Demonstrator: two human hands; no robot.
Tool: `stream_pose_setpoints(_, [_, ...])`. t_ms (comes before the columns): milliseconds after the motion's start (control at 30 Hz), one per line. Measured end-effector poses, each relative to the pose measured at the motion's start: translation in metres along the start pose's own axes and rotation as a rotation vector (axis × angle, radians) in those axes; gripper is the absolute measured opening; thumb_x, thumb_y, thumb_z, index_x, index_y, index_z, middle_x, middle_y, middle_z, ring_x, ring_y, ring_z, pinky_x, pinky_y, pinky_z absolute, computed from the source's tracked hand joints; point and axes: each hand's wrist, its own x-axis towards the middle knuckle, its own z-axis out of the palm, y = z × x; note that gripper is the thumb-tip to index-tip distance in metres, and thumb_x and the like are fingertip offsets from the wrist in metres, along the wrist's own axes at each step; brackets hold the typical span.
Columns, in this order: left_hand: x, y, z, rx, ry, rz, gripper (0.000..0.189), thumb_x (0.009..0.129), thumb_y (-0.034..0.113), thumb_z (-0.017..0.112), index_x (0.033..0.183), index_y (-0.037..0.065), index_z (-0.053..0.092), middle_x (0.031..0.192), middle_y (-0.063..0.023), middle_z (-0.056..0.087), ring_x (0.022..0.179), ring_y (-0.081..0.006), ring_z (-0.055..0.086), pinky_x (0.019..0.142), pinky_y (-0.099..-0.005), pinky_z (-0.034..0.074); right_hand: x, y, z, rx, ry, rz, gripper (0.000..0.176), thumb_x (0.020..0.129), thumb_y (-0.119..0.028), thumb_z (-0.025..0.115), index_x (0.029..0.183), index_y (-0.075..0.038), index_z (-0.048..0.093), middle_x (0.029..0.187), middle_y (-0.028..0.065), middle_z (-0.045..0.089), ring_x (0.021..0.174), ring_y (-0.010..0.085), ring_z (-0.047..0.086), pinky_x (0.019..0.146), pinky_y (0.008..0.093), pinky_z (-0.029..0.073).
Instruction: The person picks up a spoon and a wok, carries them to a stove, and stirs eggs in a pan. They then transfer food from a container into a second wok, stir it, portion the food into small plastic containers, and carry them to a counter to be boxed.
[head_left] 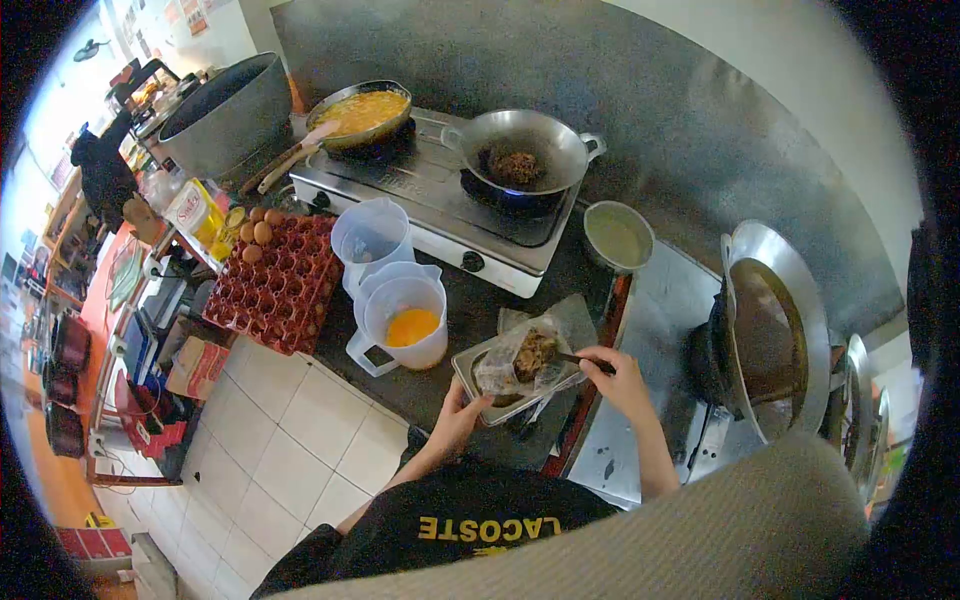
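My left hand (459, 416) grips the near left edge of a clear plastic container (463, 370) lined with a plastic bag. My right hand (617, 382) is closed on the dark handle of a spoon (568, 357), whose tip reaches into the container. Dark brown minced food (535, 352) sits at the spoon's tip, above the bag; the spoon's bowl is hidden by it. A similar brown clump (515, 168) lies in the two-handled wok (545, 130) over a blue flame. A plastic jug (432, 345) of beaten egg (411, 326) stands left of the container.
The gas stove (430, 205) also holds a pan (372, 136) of yellow egg mixture. Another jug (371, 232) and a red egg tray (275, 285) with several eggs stand to the left. A small pot (618, 237) and a large wok of brown liquid (770, 330) are right.
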Motion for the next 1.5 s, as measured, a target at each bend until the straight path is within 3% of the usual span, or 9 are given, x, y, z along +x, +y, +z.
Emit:
stream_pose_setpoints(333, [0.03, 0.039, 0.037, -0.25, 0.118, -0.038, 0.05, 0.086, 0.004, 0.056, 0.13, 0.013, 0.035, 0.114, -0.0037, 0.052, 0.087, -0.0136, 0.056, 0.066, -0.0258, 0.048, 0.049, 0.004, -0.008, 0.15, 0.028, -0.025, 0.022, 0.084, -0.019, 0.062, 0.099, -0.003, 0.065, 0.092, 0.0087, 0.067, 0.087, 0.0163, 0.061, 0.08, 0.0291, 0.046])
stream_pose_setpoints(433, [0.05, 0.058, 0.05, -0.197, 0.17, -0.128, 0.053, 0.086, 0.008, 0.056, 0.135, 0.015, 0.034, 0.123, -0.0023, 0.05, 0.108, -0.0141, 0.05, 0.079, -0.0289, 0.047, 0.085, -0.008, -0.025, 0.199, 0.075, -0.056, 0.023, 0.085, -0.02, 0.061, 0.101, -0.003, 0.065, 0.087, 0.005, 0.066, 0.082, 0.0126, 0.058, 0.076, 0.0271, 0.045])
stream_pose_setpoints(667, [0.105, 0.087, 0.073, -0.365, 0.094, 0.074, 0.056, 0.087, 0.009, 0.056, 0.136, 0.018, 0.03, 0.125, -0.0017, 0.048, 0.104, -0.0156, 0.052, 0.071, -0.0295, 0.05, 0.206, -0.024, -0.068, 0.263, 0.221, -0.178, 0.024, 0.09, -0.021, 0.056, 0.105, -0.003, 0.062, 0.074, -0.0045, 0.053, 0.064, 0.0046, 0.044, 0.057, 0.02, 0.035])
stream_pose_setpoints(767, [0.124, 0.077, 0.063, -0.218, 0.097, 0.061, 0.055, 0.086, 0.013, 0.058, 0.133, 0.015, 0.028, 0.121, -0.0022, 0.046, 0.104, -0.0181, 0.052, 0.07, -0.0307, 0.049, 0.257, -0.046, -0.085, 0.26, 0.178, -0.122, 0.025, 0.089, -0.023, 0.056, 0.104, -0.004, 0.063, 0.075, -0.0025, 0.057, 0.065, 0.0074, 0.049, 0.059, 0.0232, 0.039])
stream_pose_setpoints(867, [0.13, 0.056, 0.058, -0.272, 0.091, 0.165, 0.055, 0.087, 0.014, 0.058, 0.133, 0.016, 0.029, 0.124, -0.0025, 0.043, 0.106, -0.017, 0.05, 0.072, -0.0308, 0.049, 0.313, -0.037, -0.069, -0.087, 0.406, -0.25, 0.018, 0.082, -0.021, 0.06, 0.094, -0.008, 0.066, 0.07, 0.0066, 0.064, 0.059, 0.0202, 0.06, 0.057, 0.0338, 0.047])
stream_pose_setpoints(967, [0.12, 0.037, 0.046, -0.102, 0.054, 0.22, 0.055, 0.087, 0.014, 0.059, 0.134, 0.012, 0.031, 0.127, -0.0047, 0.04, 0.117, -0.0176, 0.041, 0.09, -0.0308, 0.042, 0.346, -0.028, -0.04, -0.685, 0.38, -0.228, 0.018, 0.082, -0.022, 0.054, 0.086, -0.01, 0.066, 0.084, 0.0145, 0.066, 0.076, 0.0324, 0.064, 0.067, 0.0427, 0.052])
stream_pose_setpoints(1200, [0.05, 0.019, 0.014, 0.185, -0.042, 0.035, 0.064, 0.085, 0.011, 0.061, 0.139, 0.006, 0.026, 0.139, -0.0073, 0.031, 0.129, -0.017, 0.029, 0.107, -0.0326, 0.024, 0.367, -0.025, -0.029, -0.779, 0.416, -0.346, 0.015, 0.081, -0.015, 0.053, 0.082, -0.009, 0.066, 0.083, 0.0144, 0.065, 0.078, 0.0323, 0.065, 0.066, 0.0435, 0.053])
stream_pose_setpoints(1333, [0.043, -0.05, -0.016, 0.203, -0.079, 0.11, 0.066, 0.085, 0.016, 0.062, 0.139, 0.006, 0.027, 0.138, -0.0092, 0.034, 0.129, -0.0185, 0.03, 0.106, -0.0329, 0.026, 0.367, -0.018, -0.015, -0.892, 0.262, -0.206, 0.013, 0.078, -0.012, 0.056, 0.082, -0.009, 0.068, 0.081, 0.0134, 0.066, 0.076, 0.0328, 0.064, 0.066, 0.0437, 0.052])
stream_pose_setpoints(1500, [0.028, -0.033, -0.021, 0.127, -0.111, -0.196, 0.066, 0.087, 0.018, 0.061, 0.14, 0.005, 0.023, 0.139, -0.0093, 0.034, 0.127, -0.0186, 0.031, 0.105, -0.0331, 0.028, 0.377, -0.028, -0.011, -0.882, 0.259, -0.236, 0.016, 0.078, -0.012, 0.054, 0.08, -0.003, 0.067, 0.08, 0.0184, 0.066, 0.076, 0.0336, 0.065, 0.067, 0.045, 0.052])
